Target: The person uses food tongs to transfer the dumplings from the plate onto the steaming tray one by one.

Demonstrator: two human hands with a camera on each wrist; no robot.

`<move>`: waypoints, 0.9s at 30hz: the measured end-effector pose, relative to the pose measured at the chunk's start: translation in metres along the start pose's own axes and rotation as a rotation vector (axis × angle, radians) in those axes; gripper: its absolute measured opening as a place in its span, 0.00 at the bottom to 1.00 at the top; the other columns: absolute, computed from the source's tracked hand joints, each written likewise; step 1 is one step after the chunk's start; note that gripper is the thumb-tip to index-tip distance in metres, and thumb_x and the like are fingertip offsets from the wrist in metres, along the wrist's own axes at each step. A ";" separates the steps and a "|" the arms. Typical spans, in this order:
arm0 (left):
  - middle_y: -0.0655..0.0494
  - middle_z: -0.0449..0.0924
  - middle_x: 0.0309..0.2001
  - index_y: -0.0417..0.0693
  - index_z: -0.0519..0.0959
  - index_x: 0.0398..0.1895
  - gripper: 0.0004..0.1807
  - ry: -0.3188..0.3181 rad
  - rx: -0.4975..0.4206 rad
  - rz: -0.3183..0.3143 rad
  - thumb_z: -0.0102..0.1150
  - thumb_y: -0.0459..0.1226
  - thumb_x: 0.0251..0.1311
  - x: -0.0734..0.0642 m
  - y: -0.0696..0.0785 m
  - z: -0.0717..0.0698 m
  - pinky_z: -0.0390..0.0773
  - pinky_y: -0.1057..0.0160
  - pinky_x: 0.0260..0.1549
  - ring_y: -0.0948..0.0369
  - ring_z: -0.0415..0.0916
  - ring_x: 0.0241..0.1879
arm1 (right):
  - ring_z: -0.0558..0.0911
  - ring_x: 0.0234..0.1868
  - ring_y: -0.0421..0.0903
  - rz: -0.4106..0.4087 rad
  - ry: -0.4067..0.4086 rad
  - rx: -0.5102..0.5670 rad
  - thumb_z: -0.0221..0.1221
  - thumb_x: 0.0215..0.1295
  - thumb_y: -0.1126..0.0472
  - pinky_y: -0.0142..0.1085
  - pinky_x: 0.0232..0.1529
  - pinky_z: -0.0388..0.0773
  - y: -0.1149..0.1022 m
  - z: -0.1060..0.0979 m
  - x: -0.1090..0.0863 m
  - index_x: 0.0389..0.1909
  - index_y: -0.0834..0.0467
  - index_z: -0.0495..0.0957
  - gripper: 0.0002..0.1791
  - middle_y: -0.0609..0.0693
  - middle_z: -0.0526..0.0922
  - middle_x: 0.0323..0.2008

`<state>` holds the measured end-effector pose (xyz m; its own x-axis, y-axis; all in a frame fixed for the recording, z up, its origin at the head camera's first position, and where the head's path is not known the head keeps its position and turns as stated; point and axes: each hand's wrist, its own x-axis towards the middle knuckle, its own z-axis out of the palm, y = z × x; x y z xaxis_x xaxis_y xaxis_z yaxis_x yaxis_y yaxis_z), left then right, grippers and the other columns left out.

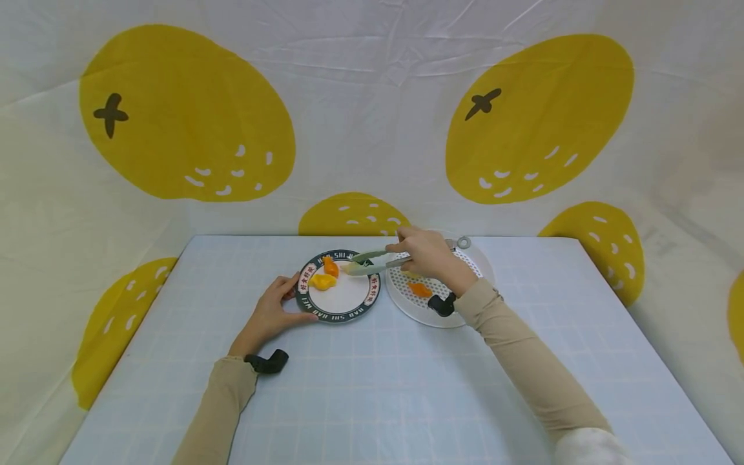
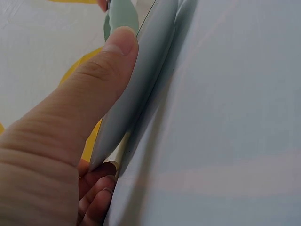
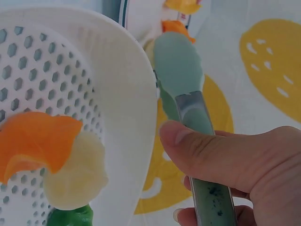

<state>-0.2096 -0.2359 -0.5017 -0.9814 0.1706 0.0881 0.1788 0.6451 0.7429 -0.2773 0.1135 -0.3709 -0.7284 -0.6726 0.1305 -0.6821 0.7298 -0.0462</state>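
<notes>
Near the far edge of the table [image 1: 349, 400], your left hand [image 1: 270, 313] grips the plate [image 1: 337, 317] by its rim; your right hand [image 1: 429, 250] pinches the tongs [image 3: 195, 117], likely light, springy, best held mid-arm.

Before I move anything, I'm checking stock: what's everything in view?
Table: 1, pale blue, below
Backdrop: 1, white and yellow, behind
Plate: 1, white, dark-rimmed, on table
Strainer: 1, white, right of plate
Tongs: 1, green and metal, tips over plate
Plate pieces: 2, orange and yellow, on plate
Strainer pieces: 3, orange, cream, green, in strainer
Tongs piece: 1, pale, at tongs' tips
Wrist cameras: 2, black, on wrists
Sleeves: 2, beige, on arms
Left hand: 1, gripping plate
Right hand: 1, holding tongs
</notes>
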 end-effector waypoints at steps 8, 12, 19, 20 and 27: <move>0.51 0.67 0.52 0.49 0.60 0.76 0.63 0.001 0.006 -0.006 0.78 0.61 0.36 0.000 0.000 0.000 0.71 0.51 0.52 0.53 0.66 0.50 | 0.69 0.27 0.45 0.026 -0.019 -0.016 0.73 0.52 0.65 0.34 0.22 0.65 -0.005 0.008 0.005 0.56 0.51 0.84 0.27 0.50 0.73 0.34; 0.50 0.67 0.52 0.48 0.60 0.76 0.63 0.002 0.004 -0.003 0.79 0.61 0.37 0.000 0.000 0.000 0.71 0.51 0.52 0.53 0.66 0.50 | 0.68 0.27 0.46 0.045 -0.025 -0.006 0.73 0.52 0.65 0.35 0.23 0.64 -0.005 0.010 0.005 0.56 0.50 0.84 0.26 0.49 0.72 0.34; 0.50 0.67 0.53 0.49 0.60 0.77 0.63 -0.001 0.006 -0.007 0.78 0.61 0.36 0.000 0.001 0.000 0.71 0.50 0.53 0.53 0.66 0.51 | 0.67 0.28 0.46 0.062 -0.027 0.018 0.71 0.55 0.65 0.35 0.23 0.62 -0.006 0.011 0.003 0.56 0.51 0.83 0.25 0.49 0.71 0.34; 0.50 0.67 0.53 0.49 0.60 0.77 0.63 -0.001 0.002 -0.006 0.78 0.61 0.36 0.000 0.001 0.000 0.71 0.50 0.54 0.53 0.66 0.51 | 0.67 0.28 0.46 0.061 -0.025 0.016 0.71 0.55 0.66 0.34 0.23 0.62 -0.005 0.011 0.003 0.56 0.51 0.83 0.25 0.49 0.71 0.34; 0.50 0.67 0.53 0.48 0.60 0.76 0.63 -0.003 0.002 -0.008 0.78 0.61 0.37 -0.001 0.001 0.000 0.71 0.50 0.53 0.52 0.66 0.50 | 0.68 0.27 0.45 0.055 0.013 0.018 0.72 0.54 0.65 0.34 0.21 0.63 0.001 0.005 -0.001 0.56 0.50 0.84 0.25 0.49 0.71 0.33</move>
<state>-0.2082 -0.2356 -0.5009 -0.9827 0.1672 0.0800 0.1706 0.6477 0.7425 -0.2774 0.1146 -0.3757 -0.7640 -0.6297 0.1404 -0.6422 0.7633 -0.0711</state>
